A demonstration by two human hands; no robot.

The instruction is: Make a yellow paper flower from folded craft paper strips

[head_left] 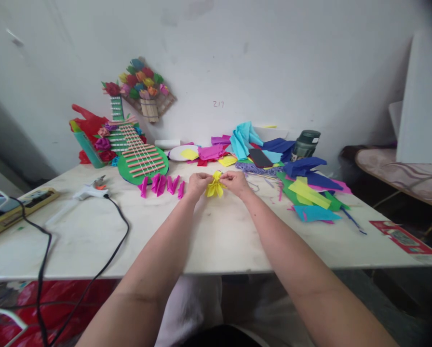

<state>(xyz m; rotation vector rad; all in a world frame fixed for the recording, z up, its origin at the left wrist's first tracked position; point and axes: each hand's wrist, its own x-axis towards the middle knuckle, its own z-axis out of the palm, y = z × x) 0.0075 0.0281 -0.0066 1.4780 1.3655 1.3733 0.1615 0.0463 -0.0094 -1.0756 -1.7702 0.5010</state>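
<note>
Between my two hands is a yellow paper flower (215,187), its petals spreading downward just above the white table (219,241). My left hand (198,185) pinches its left side with closed fingers. On the other side, my right hand (236,183) pinches the upper right part of the flower. Left of my left hand lie several folded pink paper pieces (158,185) in a loose row. Behind them a green lute-shaped craft (143,164) with pink sticks and white strings leans against other decorations.
A white glue gun (91,192) with a black cable lies left, near a power strip (20,212). Coloured paper (310,193), a phone (260,158) and a dark bottle (305,144) are at the right. A paper flower bouquet (145,84) hangs on the wall.
</note>
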